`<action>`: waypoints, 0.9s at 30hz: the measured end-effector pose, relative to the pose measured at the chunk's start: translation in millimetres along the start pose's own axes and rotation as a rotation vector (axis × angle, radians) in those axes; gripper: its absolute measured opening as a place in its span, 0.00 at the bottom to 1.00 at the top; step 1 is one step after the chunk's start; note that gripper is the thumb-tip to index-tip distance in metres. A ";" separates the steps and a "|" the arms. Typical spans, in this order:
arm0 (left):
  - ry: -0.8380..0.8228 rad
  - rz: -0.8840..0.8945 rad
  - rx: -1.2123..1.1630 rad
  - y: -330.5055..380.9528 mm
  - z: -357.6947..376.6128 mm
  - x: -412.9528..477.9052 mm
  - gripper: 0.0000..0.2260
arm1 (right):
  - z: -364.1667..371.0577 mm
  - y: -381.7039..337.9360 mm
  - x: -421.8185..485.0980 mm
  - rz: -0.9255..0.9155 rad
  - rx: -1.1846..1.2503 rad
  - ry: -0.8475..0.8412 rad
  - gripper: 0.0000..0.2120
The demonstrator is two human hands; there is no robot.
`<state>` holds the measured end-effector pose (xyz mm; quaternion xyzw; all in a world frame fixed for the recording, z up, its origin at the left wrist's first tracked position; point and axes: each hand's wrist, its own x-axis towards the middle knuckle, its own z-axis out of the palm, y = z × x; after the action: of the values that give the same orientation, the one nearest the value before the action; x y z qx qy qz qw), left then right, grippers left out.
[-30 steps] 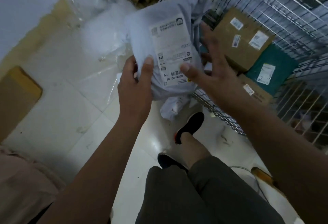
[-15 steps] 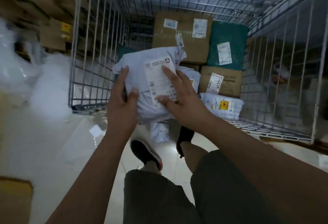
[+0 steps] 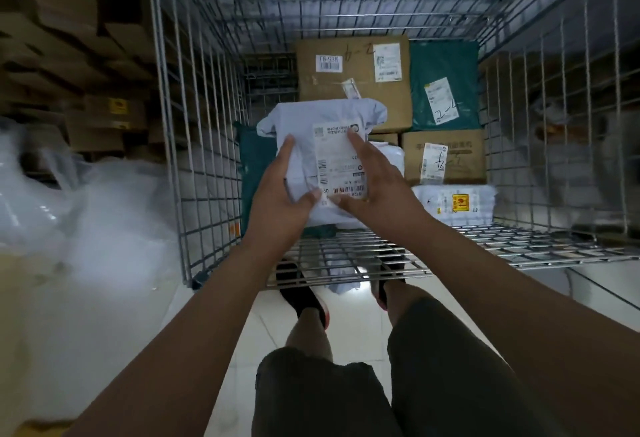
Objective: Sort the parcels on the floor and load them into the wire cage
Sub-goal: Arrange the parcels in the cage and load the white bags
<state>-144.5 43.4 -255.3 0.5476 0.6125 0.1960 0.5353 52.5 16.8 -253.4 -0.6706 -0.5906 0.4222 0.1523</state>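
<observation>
Grey poly mailer (image 3: 322, 114) is held up at view centre, over the wire cage (image 3: 194, 125) mouth, label toward the camera. A teal mailer (image 3: 252, 173) shows at its 9 o'clock.

Grip: left hand (image 3: 277, 201) clamps the mailer's left edge, thumb on the front, other fingers hidden. Right hand (image 3: 384, 194) lies flat on the label, fingers straight, pressing rather than wrapping.

Risks, my call:
- The bag looks soft and the hold is one-sided. It could sag or slip on release and land on the folded-down mesh flap (image 3: 346, 260) at 6 o'clock.
- The stack at 12–3 o'clock is large carton (image 3: 353, 90), green mailer (image 3: 446, 66), small carton (image 3: 460, 159) and white parcel (image 3: 453, 204). A careless toss means label-down or the wrong pile.
- The parcel on the floor (image 3: 343, 286) under the flap is a trip hazard.
</observation>
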 end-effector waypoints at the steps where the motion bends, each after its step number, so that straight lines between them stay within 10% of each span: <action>1: 0.009 0.003 0.026 -2.4 -5.3 9.9 0.39 | 2.8 -3.9 10.7 -0.003 -0.034 0.005 0.47; 12: 0.211 0.036 0.264 -24.7 -39.3 163.9 0.39 | 7.5 -13.8 191.6 -0.107 -0.130 -0.117 0.51; 27: 0.088 -0.151 0.685 -152.7 -6.6 339.6 0.38 | 118.3 95.7 362.1 -0.219 -0.650 -0.157 0.45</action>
<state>-162.0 295.4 -529.0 0.6394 0.7041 -0.0376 0.3066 8.1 290.9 -531.2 -0.5822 -0.7726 0.2433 -0.0704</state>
